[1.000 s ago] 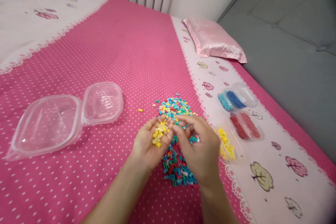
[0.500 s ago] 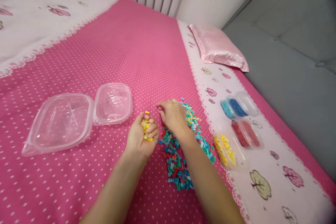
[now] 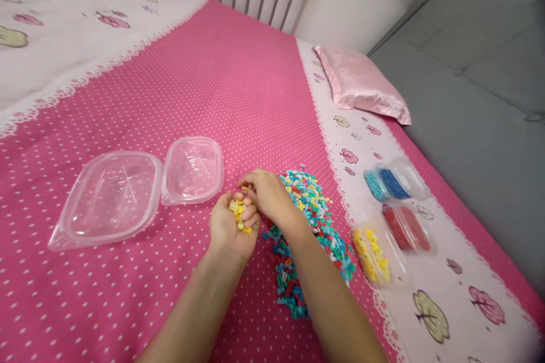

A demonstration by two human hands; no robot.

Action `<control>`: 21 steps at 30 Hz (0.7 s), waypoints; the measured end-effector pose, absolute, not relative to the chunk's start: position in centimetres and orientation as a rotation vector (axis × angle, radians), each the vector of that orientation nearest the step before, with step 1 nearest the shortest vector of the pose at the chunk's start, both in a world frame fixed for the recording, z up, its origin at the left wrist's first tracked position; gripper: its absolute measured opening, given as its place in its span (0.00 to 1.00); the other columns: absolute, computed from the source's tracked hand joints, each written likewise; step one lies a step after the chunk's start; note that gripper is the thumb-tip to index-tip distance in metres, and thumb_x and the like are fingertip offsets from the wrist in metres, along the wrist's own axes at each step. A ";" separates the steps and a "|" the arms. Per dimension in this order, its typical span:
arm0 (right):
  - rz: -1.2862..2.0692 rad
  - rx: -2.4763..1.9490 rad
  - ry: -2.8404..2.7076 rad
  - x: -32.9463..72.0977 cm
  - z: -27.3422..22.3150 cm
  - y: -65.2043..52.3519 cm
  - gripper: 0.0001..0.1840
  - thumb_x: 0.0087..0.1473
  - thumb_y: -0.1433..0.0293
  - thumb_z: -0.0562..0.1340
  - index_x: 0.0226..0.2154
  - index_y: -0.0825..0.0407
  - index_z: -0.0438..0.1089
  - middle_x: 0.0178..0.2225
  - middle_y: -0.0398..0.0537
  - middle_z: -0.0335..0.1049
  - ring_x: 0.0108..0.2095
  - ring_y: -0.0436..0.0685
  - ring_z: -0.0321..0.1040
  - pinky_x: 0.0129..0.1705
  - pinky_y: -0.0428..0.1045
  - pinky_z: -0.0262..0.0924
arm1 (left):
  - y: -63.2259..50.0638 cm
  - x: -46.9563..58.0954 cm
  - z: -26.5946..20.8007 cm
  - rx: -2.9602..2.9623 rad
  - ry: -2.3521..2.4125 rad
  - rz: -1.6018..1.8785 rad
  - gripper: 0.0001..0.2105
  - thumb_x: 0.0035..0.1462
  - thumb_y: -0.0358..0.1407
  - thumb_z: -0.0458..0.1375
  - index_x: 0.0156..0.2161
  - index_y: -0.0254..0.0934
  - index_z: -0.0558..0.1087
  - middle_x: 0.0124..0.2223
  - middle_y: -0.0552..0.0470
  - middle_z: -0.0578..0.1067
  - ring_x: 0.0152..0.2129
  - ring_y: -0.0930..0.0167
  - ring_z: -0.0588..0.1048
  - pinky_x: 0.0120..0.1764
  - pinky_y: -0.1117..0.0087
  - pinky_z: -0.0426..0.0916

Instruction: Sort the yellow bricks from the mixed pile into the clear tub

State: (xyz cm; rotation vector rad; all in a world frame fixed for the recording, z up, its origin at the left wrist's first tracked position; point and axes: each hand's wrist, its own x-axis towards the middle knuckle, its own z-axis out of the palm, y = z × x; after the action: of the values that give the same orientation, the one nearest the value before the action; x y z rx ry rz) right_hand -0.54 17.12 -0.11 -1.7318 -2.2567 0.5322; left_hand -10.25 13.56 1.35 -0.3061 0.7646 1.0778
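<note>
My left hand (image 3: 233, 228) is palm up with its fingers curled around a small heap of yellow toy bricks (image 3: 239, 211). Just above its fingertips, my right hand (image 3: 267, 195) pinches a tiny yellow brick (image 3: 244, 188) between thumb and finger. Beneath and beside the right forearm lies a loose pile of mixed small bricks (image 3: 317, 212) in teal, blue, red, green, white and yellow. Part of that pile is hidden by the forearm.
Two clear plastic lids or trays, one larger (image 3: 106, 198) and one smaller (image 3: 193, 170), lie left. To the right stand clear containers with yellow bricks (image 3: 371, 255), red bricks (image 3: 406, 228) and blue bricks (image 3: 392, 182). A pink pillow (image 3: 361, 82) rests farther back by a grey padded headboard (image 3: 468, 68).
My right hand has moved left from the brick pile to my left hand, now with a yellow brick in its fingertips. My left hand still holds its yellow bricks.
</note>
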 end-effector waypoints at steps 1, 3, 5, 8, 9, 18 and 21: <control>0.534 -1.725 -2.241 -0.6 -0.4 17.2 0.13 0.52 0.77 0.58 0.37 0.50 0.76 0.37 0.49 0.76 0.38 0.54 0.71 0.42 0.47 0.61 | 13.6 -10.3 1.4 -0.306 0.759 1.079 0.18 0.64 0.29 0.39 0.22 0.35 0.58 0.17 0.58 0.59 0.07 0.82 0.53 0.10 0.82 0.46; 0.537 -1.711 -2.181 -0.4 -0.6 17.1 0.13 0.51 0.78 0.59 0.35 0.51 0.76 0.34 0.48 0.76 0.35 0.52 0.70 0.41 0.47 0.61 | 13.6 -10.4 1.4 -0.310 0.750 1.074 0.18 0.63 0.29 0.39 0.21 0.35 0.58 0.17 0.58 0.60 0.07 0.82 0.53 0.10 0.82 0.47; 0.538 -1.695 -2.077 0.2 -0.2 16.7 0.12 0.50 0.77 0.59 0.35 0.51 0.76 0.32 0.46 0.76 0.32 0.51 0.70 0.40 0.47 0.62 | 13.6 -10.4 1.2 -0.324 0.735 1.059 0.18 0.63 0.29 0.39 0.22 0.35 0.59 0.18 0.57 0.61 0.08 0.82 0.54 0.10 0.82 0.48; 0.598 -1.644 -1.855 1.2 1.4 15.1 0.12 0.50 0.75 0.59 0.37 0.53 0.75 0.31 0.45 0.76 0.29 0.51 0.70 0.36 0.47 0.64 | 13.7 -10.1 0.8 -0.368 0.708 1.021 0.16 0.62 0.28 0.40 0.24 0.34 0.62 0.21 0.54 0.64 0.11 0.80 0.60 0.12 0.82 0.54; 0.648 -1.611 -1.791 1.4 2.0 14.5 0.12 0.50 0.75 0.59 0.37 0.53 0.75 0.31 0.45 0.76 0.29 0.50 0.70 0.34 0.47 0.65 | 13.8 -9.9 0.7 -0.391 0.700 1.023 0.16 0.62 0.27 0.41 0.25 0.34 0.64 0.22 0.53 0.66 0.13 0.79 0.63 0.14 0.82 0.58; 0.645 -1.497 -1.687 0.7 3.5 10.5 0.12 0.54 0.74 0.58 0.38 0.49 0.75 0.39 0.46 0.76 0.42 0.54 0.70 0.50 0.54 0.62 | 13.9 -9.0 1.5 -0.420 0.625 0.985 0.15 0.63 0.28 0.41 0.30 0.32 0.68 0.25 0.51 0.71 0.21 0.75 0.73 0.25 0.76 0.71; 0.759 -1.437 -1.174 -0.3 2.6 9.2 0.15 0.57 0.67 0.58 0.46 0.48 0.70 0.50 0.47 0.71 0.51 0.54 0.66 0.57 0.54 0.58 | 13.3 -8.3 1.9 -0.370 0.664 1.092 0.16 0.63 0.28 0.42 0.29 0.32 0.69 0.27 0.49 0.74 0.24 0.74 0.75 0.29 0.75 0.73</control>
State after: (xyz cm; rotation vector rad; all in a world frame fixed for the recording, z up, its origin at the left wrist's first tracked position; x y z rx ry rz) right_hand -0.33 9.18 2.55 -1.4371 -1.1741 0.7594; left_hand -8.27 13.27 1.92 -0.3698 0.6638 1.0924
